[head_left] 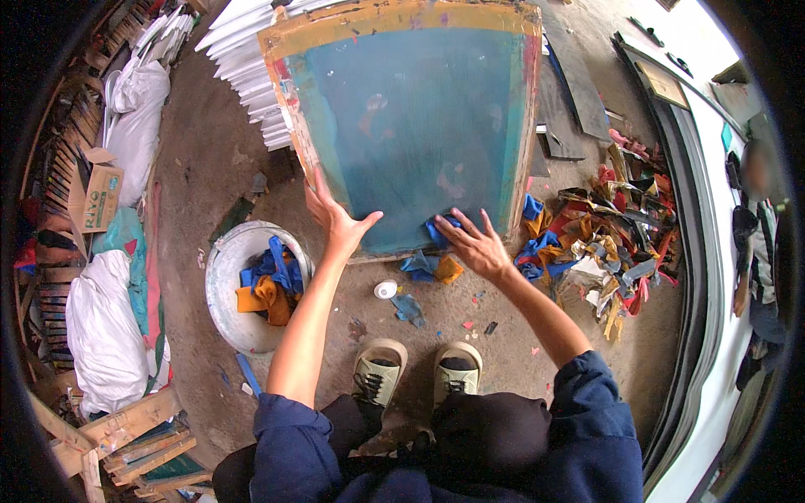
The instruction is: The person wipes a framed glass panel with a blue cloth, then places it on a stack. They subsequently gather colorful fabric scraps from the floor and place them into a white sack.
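A large framed printing screen [402, 126] with blue-green mesh and a worn, paint-stained border leans upright in front of me. My left hand [334, 216] grips its left edge near the lower corner, with the thumb spread over the mesh and the fingers along the frame's side. Under the fingers of my right hand [478, 245] a blue rag [441, 230] is pressed against the lower right of the mesh. Blue and orange rags [432, 267] lie on the floor just below the frame. Close by stands a small white container [385, 289].
Left of the screen, a white bucket [220, 289] holds blue and orange rags. A heap of coloured scraps [608, 243] lies to the right. White stacked sheets [243, 63] stand behind. At far left are a cardboard box [102, 194] and white sacks; another person [759, 226] is at far right.
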A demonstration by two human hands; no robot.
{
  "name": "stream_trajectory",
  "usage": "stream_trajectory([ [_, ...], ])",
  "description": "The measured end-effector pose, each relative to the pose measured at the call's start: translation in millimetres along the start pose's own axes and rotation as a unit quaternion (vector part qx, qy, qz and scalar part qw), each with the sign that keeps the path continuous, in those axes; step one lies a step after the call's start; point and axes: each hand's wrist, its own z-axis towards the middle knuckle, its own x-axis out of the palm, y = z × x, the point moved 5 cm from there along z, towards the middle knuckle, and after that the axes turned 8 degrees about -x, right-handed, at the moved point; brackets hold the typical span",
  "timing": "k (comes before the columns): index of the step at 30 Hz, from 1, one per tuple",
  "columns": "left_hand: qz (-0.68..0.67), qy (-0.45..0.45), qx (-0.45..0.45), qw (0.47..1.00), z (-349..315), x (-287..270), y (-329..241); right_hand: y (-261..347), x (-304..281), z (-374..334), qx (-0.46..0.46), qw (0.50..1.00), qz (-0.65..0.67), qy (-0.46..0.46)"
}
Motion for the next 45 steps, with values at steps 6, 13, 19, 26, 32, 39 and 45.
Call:
stream_trajectory([
  [6, 0.001, 0.0, -0.003, 1.0, -0.6, -4.6, 5.3, -11.5, -29.4, 6.3, 0.243, 0.955, -0.054, -0.159],
  [13, 0.016, -0.022, 0.012, 1.0, -7.1, 4.6, 8.3, 24.7, 2.8, -52.1, 0.209, 0.977, -0.018, -0.032],
  [19, 0.002, -0.025, -0.02, 1.0, -27.7, 6.3, 21.8, 55.3, -9.7, -41.0, 0.169, 0.971, 0.036, -0.163],
  [26, -0.175, 0.021, -0.107, 0.978, -116.3, -4.3, 38.0, 63.8, 20.5, 4.6, 0.136, 0.968, 0.105, -0.184],
  [32, -0.048, 0.125, -0.025, 0.991, -165.7, -2.5, 27.0, 61.0, 14.2, 5.3, 0.107, 0.951, 0.135, -0.257],
  [39, -0.107, 0.048, -0.04, 0.992, -173.5, 13.4, 35.8, 74.7, -24.0, -16.4, 0.274, 0.847, 0.33, -0.313],
  [45, -0.071, 0.068, 0.003, 0.995, -132.4, -15.5, -18.7, 72.7, -102.2, 0.2, 0.277, 0.861, 0.319, -0.284],
])
